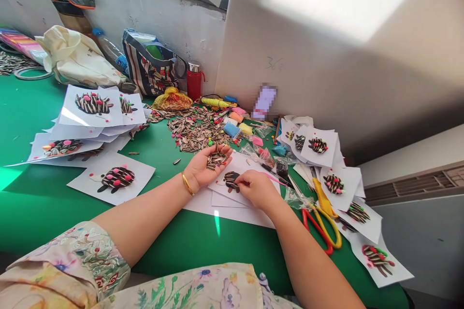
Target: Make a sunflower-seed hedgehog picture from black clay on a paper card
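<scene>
1. Right grip: fingertips together at right edge of seed-covered animal; anything pinched between, cannot tell.
2. Beneath seed-covered animal: stacked white sheets, on green desk.
3. Left grip: palm up, cupped, loaded with striped seeds.
4. Beyond: seed pile.
5. Farthest: red bottle, beside striped bag.

Craft workspace: seed pile, scissors, decorated cards.

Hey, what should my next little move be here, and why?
Perhaps add one of the seeds cupped in your left hand to the dark figure: your right hand is right at its edge, and similar seeds lie across it.
</scene>
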`<state>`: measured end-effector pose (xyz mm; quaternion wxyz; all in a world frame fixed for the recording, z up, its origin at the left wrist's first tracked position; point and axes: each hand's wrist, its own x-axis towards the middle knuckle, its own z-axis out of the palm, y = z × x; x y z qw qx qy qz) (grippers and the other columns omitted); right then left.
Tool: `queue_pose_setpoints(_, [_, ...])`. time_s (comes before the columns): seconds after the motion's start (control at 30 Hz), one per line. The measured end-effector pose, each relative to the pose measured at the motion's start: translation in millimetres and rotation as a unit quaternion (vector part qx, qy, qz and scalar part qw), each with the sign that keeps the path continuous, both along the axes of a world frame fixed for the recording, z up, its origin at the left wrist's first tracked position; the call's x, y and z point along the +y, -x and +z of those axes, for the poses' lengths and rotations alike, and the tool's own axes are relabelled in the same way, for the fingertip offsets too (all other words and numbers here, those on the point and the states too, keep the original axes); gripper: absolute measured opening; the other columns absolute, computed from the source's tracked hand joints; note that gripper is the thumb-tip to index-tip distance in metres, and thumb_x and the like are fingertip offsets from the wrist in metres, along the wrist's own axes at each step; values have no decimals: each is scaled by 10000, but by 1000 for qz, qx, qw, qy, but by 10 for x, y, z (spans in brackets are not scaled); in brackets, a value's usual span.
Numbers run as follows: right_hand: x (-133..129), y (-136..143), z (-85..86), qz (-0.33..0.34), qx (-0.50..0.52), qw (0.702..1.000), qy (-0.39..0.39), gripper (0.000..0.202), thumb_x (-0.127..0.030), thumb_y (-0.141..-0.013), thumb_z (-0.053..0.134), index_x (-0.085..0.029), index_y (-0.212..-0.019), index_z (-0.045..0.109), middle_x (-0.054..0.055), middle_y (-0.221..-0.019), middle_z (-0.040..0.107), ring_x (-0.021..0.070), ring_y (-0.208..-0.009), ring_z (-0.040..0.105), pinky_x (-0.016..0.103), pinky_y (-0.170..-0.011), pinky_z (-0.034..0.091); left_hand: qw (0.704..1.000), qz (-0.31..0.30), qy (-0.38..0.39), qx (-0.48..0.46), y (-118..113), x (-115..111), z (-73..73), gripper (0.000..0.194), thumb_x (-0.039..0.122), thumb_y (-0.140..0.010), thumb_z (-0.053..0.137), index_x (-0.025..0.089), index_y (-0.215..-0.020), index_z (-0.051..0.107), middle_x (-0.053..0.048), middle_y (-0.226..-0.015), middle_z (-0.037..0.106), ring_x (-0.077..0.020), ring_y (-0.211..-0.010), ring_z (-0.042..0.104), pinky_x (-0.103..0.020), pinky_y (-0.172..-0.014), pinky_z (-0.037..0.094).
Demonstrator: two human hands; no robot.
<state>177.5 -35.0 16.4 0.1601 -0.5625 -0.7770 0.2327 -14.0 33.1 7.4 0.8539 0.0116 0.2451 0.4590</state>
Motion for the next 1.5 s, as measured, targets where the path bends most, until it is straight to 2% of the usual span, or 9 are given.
queue_pose_setpoints(0.2, [-17,-18,48,-13,53,996,-67,171,-164,-833,597,-243,-864,745,21,-847,670,168,-804,613,283,-720,465,1000,-2,11,-9,9,-10,6,108,131,-908,518,136,-867,618,-110,-982,714,-220,-995,696,-401,-906,565])
queue_pose_setpoints(0.33, [-40,128,134,4,79,991,-112,159,-161,-862,578,-241,-854,715,24,-844,668,178,-836,608,299,-766,466,1000,-8,9,-19,4,-22,8,105,136,-902,521,142,-874,622,-109,-994,712,-223,-1008,691,-395,-908,562])
queue_pose_setpoints(0.57, [112,578,210,65,-18,981,-184,89,-147,-840,574,-214,-813,626,24,-795,646,188,-791,569,286,-698,398,999,-24,-15,-27,-41,-35,24,125,166,-889,532,131,-829,635,-101,-890,716,-221,-932,704,-367,-899,550])
queue_pose_setpoints(0.77, [244,770,171,54,-74,981,-169,99,-174,-824,578,-202,-730,571,30,-737,609,177,-703,532,278,-590,311,1000,-10,-24,17,-38,-14,17,138,171,-885,537,128,-829,655,-106,-903,731,-236,-944,705,-369,-910,542])
queue_pose_setpoints(0.93, [223,633,204,8,25,988,-151,73,-163,-819,548,-211,-787,593,11,-762,636,166,-717,550,271,-644,375,999,-26,-24,-16,-18,3,-17,146,164,-896,519,114,-885,656,-109,-920,723,-217,-890,706,-337,-845,568])
queue_pose_setpoints(1.03, [245,477,256,-34,116,979,-165,191,-182,-851,506,-214,-992,631,24,-878,664,170,-789,580,288,-738,437,999,-28,-13,-26,-2,-11,-10,141,156,-907,508,124,-895,645,-97,-882,709,-195,-842,705,-316,-808,579])
queue_pose_setpoints(1.1, [272,382,280,-55,144,973,-174,277,-200,-870,485,-220,-1100,638,35,-908,670,177,-809,586,300,-761,451,999,-20,-5,-38,6,-30,9,133,150,-915,505,129,-890,634,-95,-890,704,-199,-866,704,-353,-855,575])
queue_pose_setpoints(1.3, [298,253,233,-81,182,974,-105,149,-233,-840,515,-218,-878,658,14,-825,673,166,-715,581,281,-660,446,999,-14,4,-41,8,-64,59,120,141,-914,508,127,-870,619,-116,-1027,700,-223,-967,692,-399,-909,560])
queue_pose_setpoints(1.5, [211,143,129,-103,176,978,-42,50,-233,-774,570,-221,-773,619,-16,-731,645,139,-602,558,259,-576,432,999,-5,9,-53,18,-30,8,96,112,-900,522,122,-879,615,-109,-1008,698,-225,-1014,682,-407,-955,537])
